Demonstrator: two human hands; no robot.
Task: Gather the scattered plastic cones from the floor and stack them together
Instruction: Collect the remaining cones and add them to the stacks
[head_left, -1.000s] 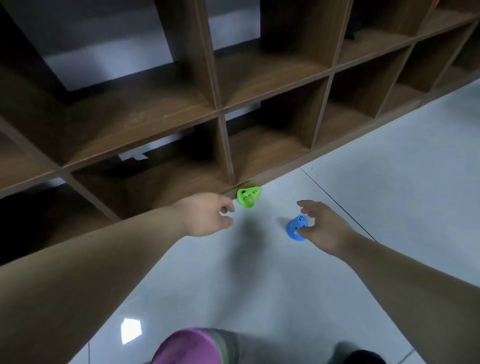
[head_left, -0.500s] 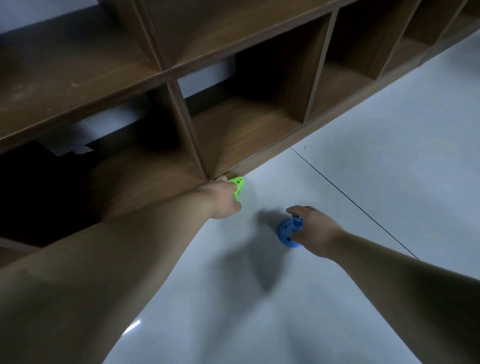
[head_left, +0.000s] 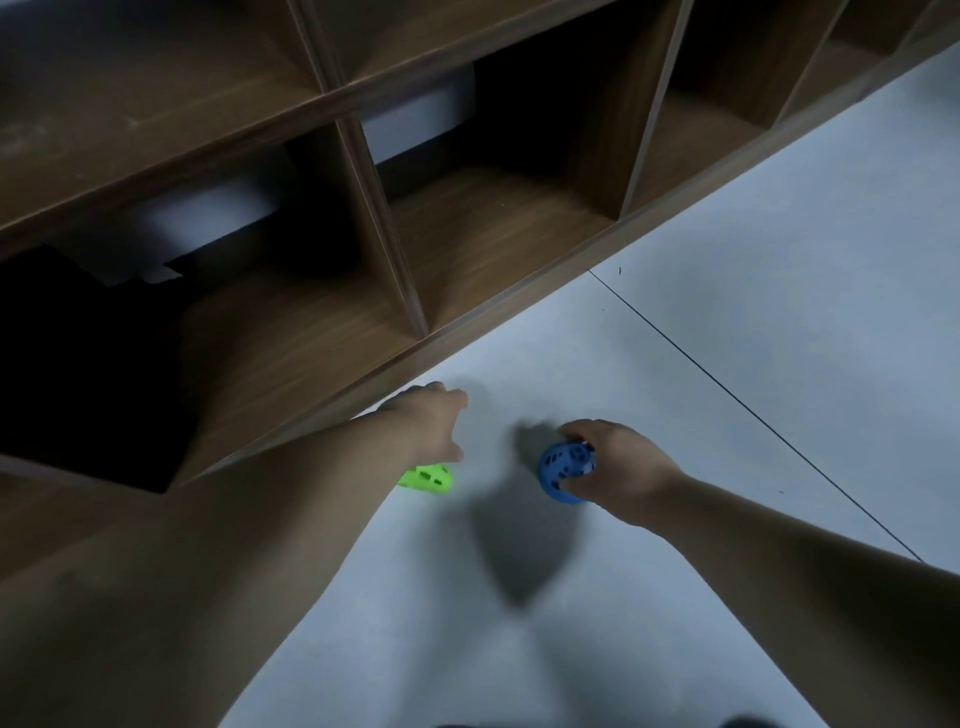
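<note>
Blue cone low over floor, enclosed by curled fingers of right hand. Green cone at its 9 o'clock, half hidden under left hand; finger state cannot be told. Pickup judged in hand; nesting called for next.

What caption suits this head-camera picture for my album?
Beside a wooden shelf, the right hand grips a blue cone; the left hand covers a green cone.

My left hand hides most of the green cone; my right hand covers the right side of the blue cone; both look blurred.
</note>
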